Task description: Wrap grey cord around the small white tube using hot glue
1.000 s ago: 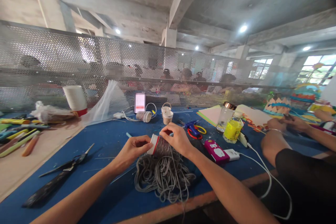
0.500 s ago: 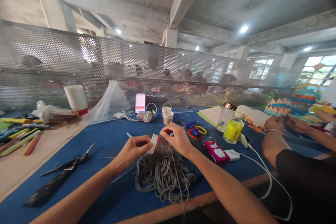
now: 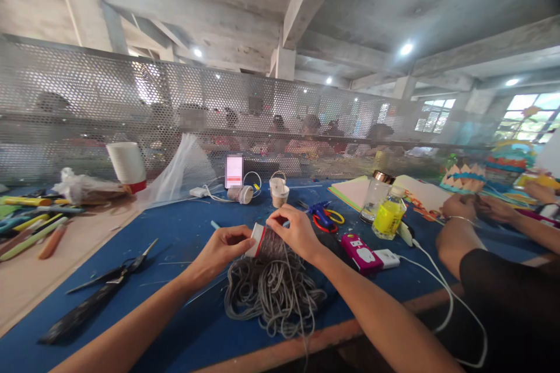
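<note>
In the head view, we held a white paper cup tipped on its side, low in the middle, above a loose heap of gray cord on the blue tabletop. Our left hand gripped the cup by its white end, beside a red band, with the thumb and fingers closed on it. Our right hand was at the wound part of the cup, thumb and fingertips closed together; we could not tell whether they pinched a strand or the cup itself. Gray cord wrapped the cup's side, and one strand ran down over the heap.

Beyond our hands we saw two small cups, a wound roll lying on its side and an upright phone with a lit screen. Dark scissors lay open to the left, with a stack of paper cups farther back. To the right were a blue glue gun, a magenta power bank, a bottle with a yellow label and a glass jar. Farther right, another person's hands were at the table.
</note>
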`<state>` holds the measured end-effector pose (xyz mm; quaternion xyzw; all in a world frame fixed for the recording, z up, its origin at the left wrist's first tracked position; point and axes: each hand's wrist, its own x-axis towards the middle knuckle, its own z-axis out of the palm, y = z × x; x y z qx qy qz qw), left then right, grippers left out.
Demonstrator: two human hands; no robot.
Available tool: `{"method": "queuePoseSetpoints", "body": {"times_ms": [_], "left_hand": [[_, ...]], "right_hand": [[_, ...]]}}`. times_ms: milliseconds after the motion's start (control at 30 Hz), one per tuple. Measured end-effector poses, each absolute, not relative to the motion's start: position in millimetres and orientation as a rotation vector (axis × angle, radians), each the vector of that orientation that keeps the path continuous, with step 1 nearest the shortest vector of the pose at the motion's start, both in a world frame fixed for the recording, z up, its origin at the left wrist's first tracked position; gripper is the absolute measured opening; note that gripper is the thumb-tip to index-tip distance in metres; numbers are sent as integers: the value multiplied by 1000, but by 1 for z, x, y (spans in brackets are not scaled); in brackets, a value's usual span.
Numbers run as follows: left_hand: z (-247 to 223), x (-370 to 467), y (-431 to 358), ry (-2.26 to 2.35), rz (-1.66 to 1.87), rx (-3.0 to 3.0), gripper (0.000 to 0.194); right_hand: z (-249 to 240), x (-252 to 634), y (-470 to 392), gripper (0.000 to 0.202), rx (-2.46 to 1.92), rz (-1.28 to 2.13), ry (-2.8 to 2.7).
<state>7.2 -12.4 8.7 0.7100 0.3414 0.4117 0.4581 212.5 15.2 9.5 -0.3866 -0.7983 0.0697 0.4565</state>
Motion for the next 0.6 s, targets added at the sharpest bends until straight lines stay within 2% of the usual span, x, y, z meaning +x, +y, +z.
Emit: {"method": "queuePoseSetpoints", "body": {"times_ms": [600], "left_hand": [[10,7,-12,862,1004,1784,23]], "right_hand": [[8,212,17,15,-949,153,-1963]]}}
